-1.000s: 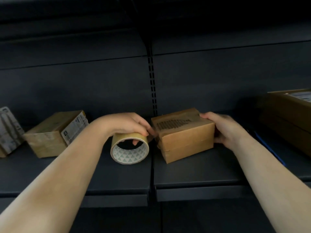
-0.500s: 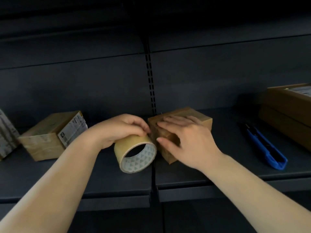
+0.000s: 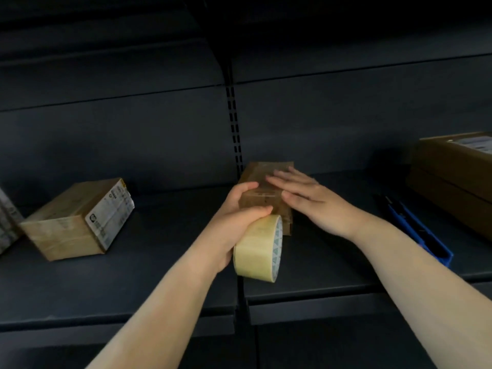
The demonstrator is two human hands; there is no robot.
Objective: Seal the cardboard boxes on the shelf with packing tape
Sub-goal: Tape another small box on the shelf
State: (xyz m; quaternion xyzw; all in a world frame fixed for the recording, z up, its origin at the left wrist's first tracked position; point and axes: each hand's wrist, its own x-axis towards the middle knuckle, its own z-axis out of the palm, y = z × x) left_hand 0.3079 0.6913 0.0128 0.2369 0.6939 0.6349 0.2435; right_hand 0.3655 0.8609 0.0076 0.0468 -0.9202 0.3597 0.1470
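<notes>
box (image 3: 262, 182) small, stiff, likely light; right hand (image 3: 310, 202) flat on top, left hand (image 3: 234, 225) gripping tape roll (image 3: 257, 250) at near edge

View: single, head-worn, wide-angle. Position: in front of a dark shelf (image 3: 119, 283), above its level. Direction: forward and downward, toward the back panel (image 3: 346, 123). Range: close, both forearms running in from the bottom edge. Edges curve from lens distortion. No second view to overlap.
</notes>
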